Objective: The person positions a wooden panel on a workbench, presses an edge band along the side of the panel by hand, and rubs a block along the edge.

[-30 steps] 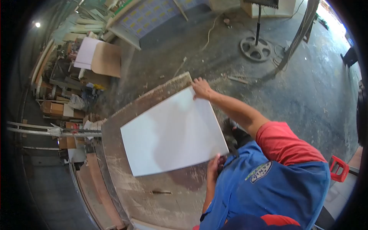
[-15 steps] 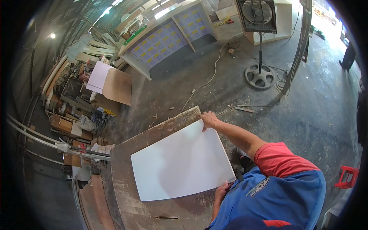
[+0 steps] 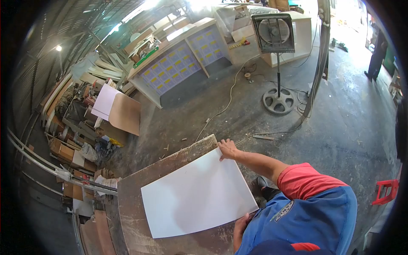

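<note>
A large white rectangular board (image 3: 197,193) lies flat on a worn brown worktable (image 3: 170,166). My right hand (image 3: 228,149), arm stretched out, holds the board's far right corner, with the thumb on the white face and the fingers near the table's corner. Lower down, my left hand (image 3: 242,223) is closed at the near right corner, beside my blue apron (image 3: 306,212). Some of its fingers are hidden under the board's edge.
A pedestal fan (image 3: 274,34) stands beyond the table, with a cable (image 3: 229,102) across the floor. An open-fronted cabinet (image 3: 174,63) is behind. Wood scraps (image 3: 63,148) crowd the left. At right are a red stool (image 3: 384,191) and another person (image 3: 376,55).
My view has tilted up, so the table, board and hands appear lower in the picture. Both hands keep their places on the board, which has not visibly moved on the table.
</note>
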A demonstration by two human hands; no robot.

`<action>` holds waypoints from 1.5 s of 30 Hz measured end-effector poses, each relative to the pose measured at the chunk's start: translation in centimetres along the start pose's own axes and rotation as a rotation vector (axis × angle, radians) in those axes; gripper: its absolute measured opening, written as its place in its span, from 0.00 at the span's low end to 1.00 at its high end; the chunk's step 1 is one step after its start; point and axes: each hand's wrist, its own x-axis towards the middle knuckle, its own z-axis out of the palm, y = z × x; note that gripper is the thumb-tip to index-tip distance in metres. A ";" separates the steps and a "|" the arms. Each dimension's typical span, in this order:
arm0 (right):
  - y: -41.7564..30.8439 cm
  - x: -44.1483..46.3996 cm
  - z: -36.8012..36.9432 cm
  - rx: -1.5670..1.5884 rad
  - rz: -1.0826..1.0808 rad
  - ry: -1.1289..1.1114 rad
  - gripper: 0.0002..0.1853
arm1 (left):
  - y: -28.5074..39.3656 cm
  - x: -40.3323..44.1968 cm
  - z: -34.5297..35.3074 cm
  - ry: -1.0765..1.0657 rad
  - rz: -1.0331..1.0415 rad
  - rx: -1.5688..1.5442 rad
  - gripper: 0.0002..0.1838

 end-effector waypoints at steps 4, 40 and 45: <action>-0.4 -5.3 2.1 0.008 -0.353 0.270 0.32 | 3.5 -6.5 -3.0 0.453 0.419 0.065 0.10; -9.4 -27.3 -0.1 -0.297 -0.669 -0.440 0.51 | 2.5 1.1 -36.2 1.721 0.462 -0.045 0.53; -9.4 -27.1 0.1 -0.297 -0.662 -0.459 0.51 | 1.8 1.2 -37.2 1.677 0.405 -0.012 0.53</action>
